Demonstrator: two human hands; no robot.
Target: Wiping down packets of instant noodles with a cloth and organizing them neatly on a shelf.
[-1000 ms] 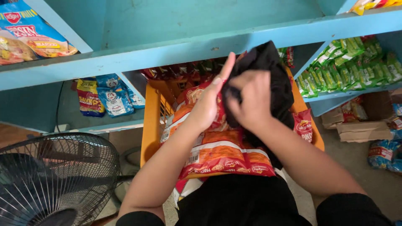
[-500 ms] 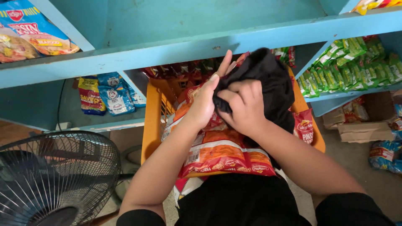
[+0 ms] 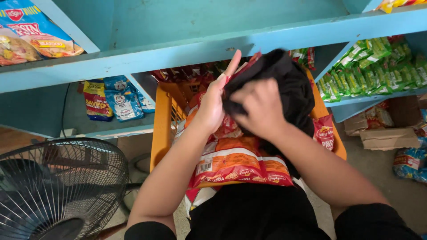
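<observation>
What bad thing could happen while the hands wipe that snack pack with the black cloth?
The red snack packet is only pinched by the left hand while the right hand rubs the black cloth on it, so it might slip into the orange basket. Hard rubbing could crush the snacks.

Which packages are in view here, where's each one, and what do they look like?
Orange-red snack bag: flat, in the orange basket, below both hands.
Small red packet: at the basket's right edge.
Blue bag: top-left shelf, pictured food on it.
Yellow packet and blue-white packet: lower left shelf.
Green packets: rows on the right shelf.
Cardboard box: brown, on the floor at right.
</observation>
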